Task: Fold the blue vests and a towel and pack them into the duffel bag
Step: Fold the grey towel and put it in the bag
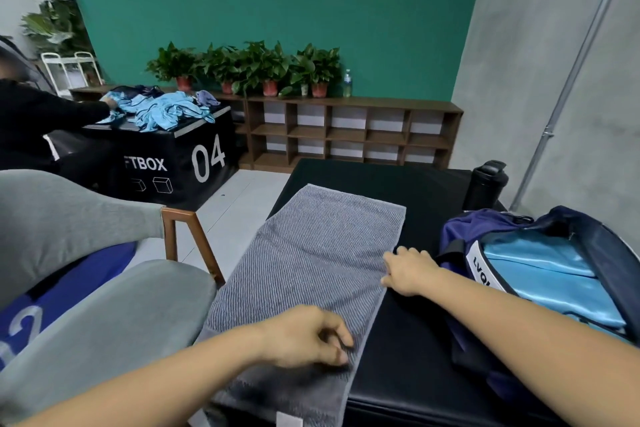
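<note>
Looking abt halfway imo: shiny light-blue vests (540, 270) already sit folded inside the open navy duffel bag (467, 224) on your right. Grey ribbed towel (311, 253) lies flat on the black padded tabletop (398, 340), not folded yet. Your left hand (301, 336) and right hand (412, 270) both seem to pinch its right edge w/ curled fingers.

You see everything through one wide camera on your head, facing forward and down, close over the bench (398, 322) and the towel (311, 253). Its field also reaches the far green wall (277, 10).
</note>
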`<state>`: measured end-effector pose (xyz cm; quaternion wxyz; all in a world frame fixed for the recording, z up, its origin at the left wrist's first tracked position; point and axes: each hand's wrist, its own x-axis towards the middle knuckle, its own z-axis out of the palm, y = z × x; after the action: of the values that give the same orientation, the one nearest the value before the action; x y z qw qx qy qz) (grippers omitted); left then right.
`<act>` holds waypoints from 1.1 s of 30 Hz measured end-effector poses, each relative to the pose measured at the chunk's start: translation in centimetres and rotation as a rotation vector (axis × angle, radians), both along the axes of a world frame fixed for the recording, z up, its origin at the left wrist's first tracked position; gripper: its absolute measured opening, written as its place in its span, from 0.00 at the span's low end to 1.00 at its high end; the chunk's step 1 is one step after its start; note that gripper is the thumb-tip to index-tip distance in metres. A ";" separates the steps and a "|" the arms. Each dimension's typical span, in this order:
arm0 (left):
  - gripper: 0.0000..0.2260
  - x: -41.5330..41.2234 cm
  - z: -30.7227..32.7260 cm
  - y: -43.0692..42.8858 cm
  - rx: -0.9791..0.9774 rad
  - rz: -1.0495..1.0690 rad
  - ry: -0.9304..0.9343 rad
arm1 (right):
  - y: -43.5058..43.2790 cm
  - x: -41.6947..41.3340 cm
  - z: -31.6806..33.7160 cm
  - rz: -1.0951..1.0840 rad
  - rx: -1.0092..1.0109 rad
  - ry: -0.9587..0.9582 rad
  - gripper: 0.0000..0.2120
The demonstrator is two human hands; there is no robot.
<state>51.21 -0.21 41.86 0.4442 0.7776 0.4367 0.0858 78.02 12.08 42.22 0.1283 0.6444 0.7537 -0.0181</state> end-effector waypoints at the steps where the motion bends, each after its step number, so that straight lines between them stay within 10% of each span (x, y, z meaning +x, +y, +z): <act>1: 0.11 -0.7 0.1 0.0 0.012 0.013 -0.006 | 0.2 0.1 0.1 -0.030 0.011 -0.002 0.27; 10: 0.09 -8.5 0.1 0.9 0.344 0.073 0.250 | -3.0 -4.6 0.2 0.181 0.151 0.283 0.09; 33: 0.17 -1.2 -1.2 2.2 0.062 -0.016 -0.021 | 2.2 0.3 0.3 0.026 -0.112 0.037 0.14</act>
<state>50.04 2.04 40.69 0.4252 0.7935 0.4228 0.1037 78.36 14.23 42.50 0.1502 0.6259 0.7620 -0.0704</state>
